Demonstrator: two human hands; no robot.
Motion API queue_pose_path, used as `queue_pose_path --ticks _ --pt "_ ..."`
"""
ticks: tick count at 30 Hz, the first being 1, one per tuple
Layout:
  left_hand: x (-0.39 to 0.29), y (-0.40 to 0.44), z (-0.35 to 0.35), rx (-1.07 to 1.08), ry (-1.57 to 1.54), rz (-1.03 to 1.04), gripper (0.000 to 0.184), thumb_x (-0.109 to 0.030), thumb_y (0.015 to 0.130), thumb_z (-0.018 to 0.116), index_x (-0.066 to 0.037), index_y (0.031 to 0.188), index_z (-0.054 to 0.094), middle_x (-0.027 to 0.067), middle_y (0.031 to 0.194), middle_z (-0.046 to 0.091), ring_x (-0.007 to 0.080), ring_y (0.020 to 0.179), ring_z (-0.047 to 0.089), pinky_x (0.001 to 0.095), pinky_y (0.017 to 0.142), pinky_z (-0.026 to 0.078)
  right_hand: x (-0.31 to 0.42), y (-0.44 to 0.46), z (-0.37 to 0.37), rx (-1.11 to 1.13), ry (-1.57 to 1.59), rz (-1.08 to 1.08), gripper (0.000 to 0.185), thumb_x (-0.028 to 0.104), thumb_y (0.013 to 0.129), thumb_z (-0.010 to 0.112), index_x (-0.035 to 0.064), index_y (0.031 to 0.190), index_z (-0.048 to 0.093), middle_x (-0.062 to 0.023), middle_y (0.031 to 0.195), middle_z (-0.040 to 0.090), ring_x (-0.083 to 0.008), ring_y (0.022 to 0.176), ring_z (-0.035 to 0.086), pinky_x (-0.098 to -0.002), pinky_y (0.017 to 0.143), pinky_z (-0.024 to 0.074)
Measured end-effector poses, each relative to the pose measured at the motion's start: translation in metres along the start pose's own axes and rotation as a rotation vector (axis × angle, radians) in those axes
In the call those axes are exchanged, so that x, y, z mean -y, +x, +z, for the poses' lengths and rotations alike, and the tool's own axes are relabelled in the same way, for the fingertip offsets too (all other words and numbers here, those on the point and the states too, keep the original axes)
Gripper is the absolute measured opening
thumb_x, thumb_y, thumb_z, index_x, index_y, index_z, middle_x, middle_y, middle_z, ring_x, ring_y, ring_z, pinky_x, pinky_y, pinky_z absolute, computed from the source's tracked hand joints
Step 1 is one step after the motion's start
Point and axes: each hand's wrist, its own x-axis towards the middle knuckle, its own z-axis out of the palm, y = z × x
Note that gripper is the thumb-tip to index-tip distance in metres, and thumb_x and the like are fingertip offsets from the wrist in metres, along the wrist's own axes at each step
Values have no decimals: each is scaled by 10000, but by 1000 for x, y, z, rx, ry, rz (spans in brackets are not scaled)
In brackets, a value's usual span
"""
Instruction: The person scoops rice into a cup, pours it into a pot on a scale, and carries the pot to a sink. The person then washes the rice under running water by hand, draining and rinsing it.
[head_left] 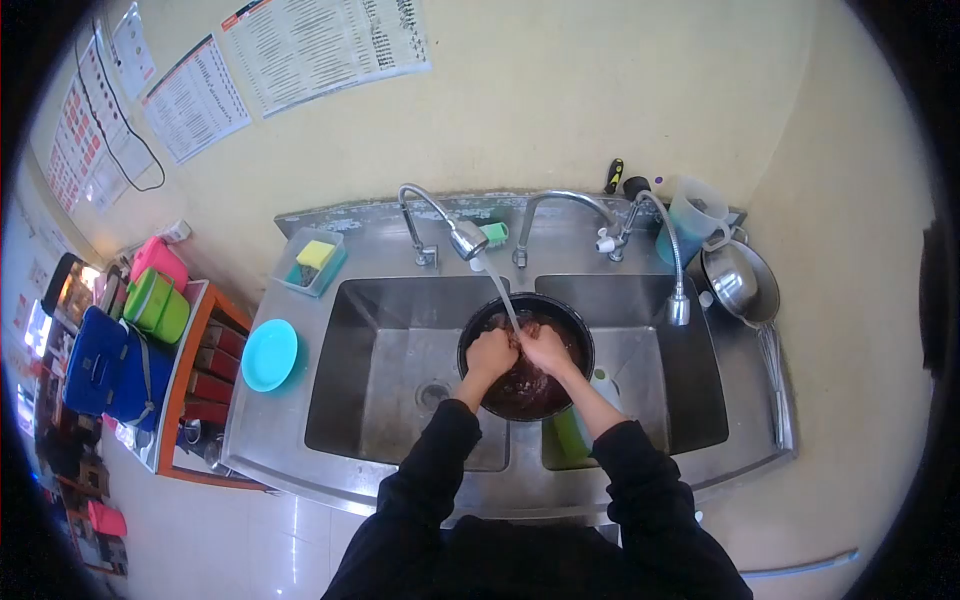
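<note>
A round black pot (580, 322) stands across the divider between the two sink basins, with dark reddish-brown liquid in it. My left hand (490, 355) and my right hand (545, 350) are both inside the pot, close together, with fingers curled in. Something reddish-brown shows between them, but what it is I cannot make out. From the left flexible faucet (467, 240) a stream of water (500, 288) pours into the pot beside my fingers. Under my right forearm a green and white object (572, 432) lies partly hidden in the right basin.
The steel sink (345, 375) has two more faucets behind the pot. On its left rim are a turquoise plate (270, 355) and a tub holding a yellow sponge (316, 254). Metal bowls (768, 290), a whisk (772, 375) and a plastic jug (690, 220) stand right.
</note>
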Motion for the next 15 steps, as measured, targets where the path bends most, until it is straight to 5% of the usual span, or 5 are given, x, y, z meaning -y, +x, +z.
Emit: queue_pose_path --ticks 5,9,10,13,15 --pt "0 -11 2 -92 54 98 267 -201 706 609 -4 884 635 225 927 620 380 877 608 432 760 502 -5 8 -7 90 -196 -17 575 453 749 529 -21 1070 572 -298 1081 552 -394 1064 524 -409 921 400" --pt "19 -12 7 -29 235 164 244 -142 698 631 -10 902 640 205 948 624 359 896 610 421 772 503 4 -10 -13 -7 -708 94 639 175 679 610 -94 1218 399 -363 1249 381 -416 1171 428 -345 975 379" --pt "21 -10 8 26 301 177 240 -129 697 634 -10 905 641 200 952 626 349 904 611 417 777 503 13 -18 -12 -55 -708 157 613 68 652 583 -87 1219 408 -328 1210 443 -404 1133 470 -361 936 420" --pt "52 20 54 268 376 306 327 -156 677 644 11 954 596 205 957 617 362 916 597 428 772 495 -26 19 -9 370 -736 64 639 76 661 578 -78 1248 379 -294 1178 482 -409 1081 508 -407 885 456" --pt "51 37 74 367 414 280 391 -136 644 667 13 996 589 201 969 621 349 919 600 420 769 496 -42 40 1 366 -726 31 586 87 662 589 -71 1205 438 -245 1112 538 -367 1027 549 -396 844 476"
